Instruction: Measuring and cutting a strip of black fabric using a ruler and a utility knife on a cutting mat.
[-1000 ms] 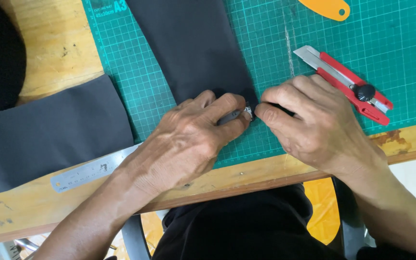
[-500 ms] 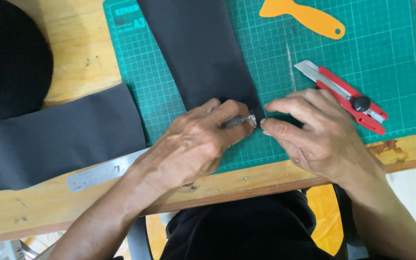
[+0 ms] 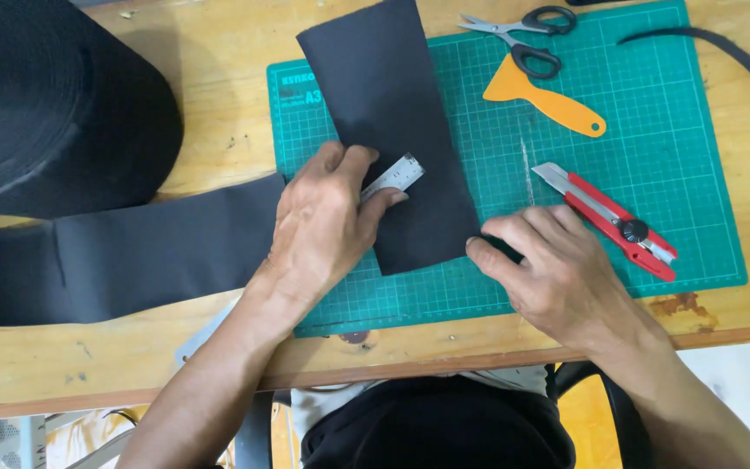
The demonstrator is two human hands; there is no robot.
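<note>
Ruler laid on the black strip, both my hands down on it.

My left hand [image 3: 323,227] presses the steel ruler [image 3: 391,178] flat, fingers closed over it, onto the black fabric piece [image 3: 392,113] lying on the green cutting mat [image 3: 653,156]; my right hand [image 3: 557,269] pins the fabric's lower right corner with its fingertips, gripping nothing.

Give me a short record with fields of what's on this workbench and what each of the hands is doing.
Surface: wooden table with green cutting mat
Left hand: presses a metal ruler onto the black fabric strip
Right hand: fingertips on the strip's lower right edge
Beside right hand: red utility knife, untouched
Top of mat: scissors, orange scraper
Left side: black fabric roll, with a length of its fabric lying off the mat
</note>
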